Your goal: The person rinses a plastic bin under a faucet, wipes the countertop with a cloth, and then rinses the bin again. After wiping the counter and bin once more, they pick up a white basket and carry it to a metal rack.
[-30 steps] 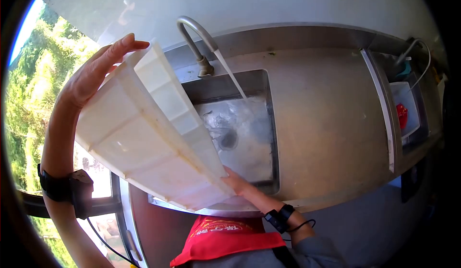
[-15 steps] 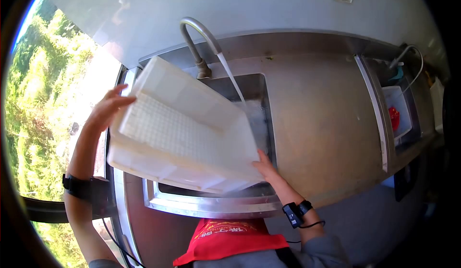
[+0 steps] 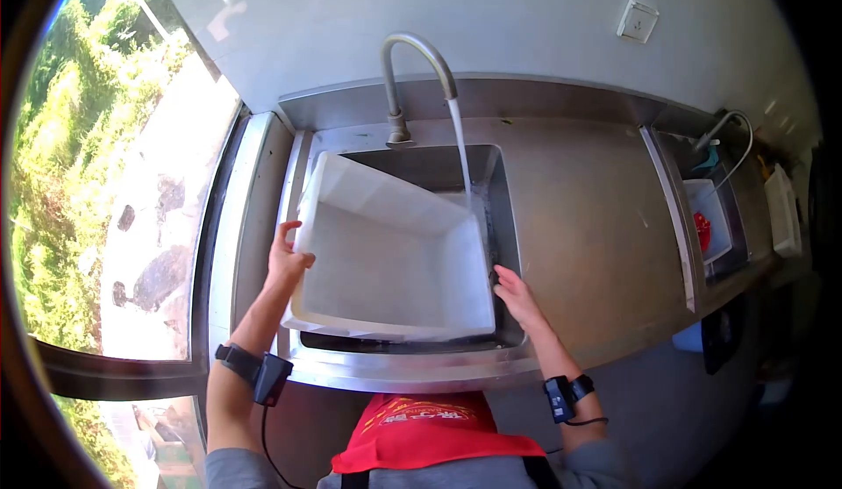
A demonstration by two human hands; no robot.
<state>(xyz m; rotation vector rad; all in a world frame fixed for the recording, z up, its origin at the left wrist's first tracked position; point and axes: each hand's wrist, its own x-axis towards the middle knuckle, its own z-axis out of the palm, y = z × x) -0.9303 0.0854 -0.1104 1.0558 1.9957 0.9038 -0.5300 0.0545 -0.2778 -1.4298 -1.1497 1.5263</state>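
Note:
A large white plastic crate (image 3: 386, 270) sits slightly askew in the steel sink (image 3: 510, 226), open side up, its left end resting higher toward the sink's left rim. At its left wall is my left hand (image 3: 288, 265), gripping the edge with thumb over the rim and fingers on the outer side. My right hand (image 3: 519, 300) is beside the right wall, fingers stretched out and fingertips right by the rim. Water runs from the curved faucet (image 3: 419, 42) into the sink just past the crate's right back corner.
A steel counter (image 3: 596, 226) stretches right of the sink. Beyond it, a second basin holds a white tub (image 3: 715, 226) with a red item (image 3: 702, 231) inside and a thin hose above. A wall socket (image 3: 638, 21) is at the upper right. Left of the sink runs a window frame (image 3: 237, 226).
The crate has come down from a tilted, raised position to lie flatter in the sink. My left hand has lowered to the right with it. My right hand's fingers have come off its corner.

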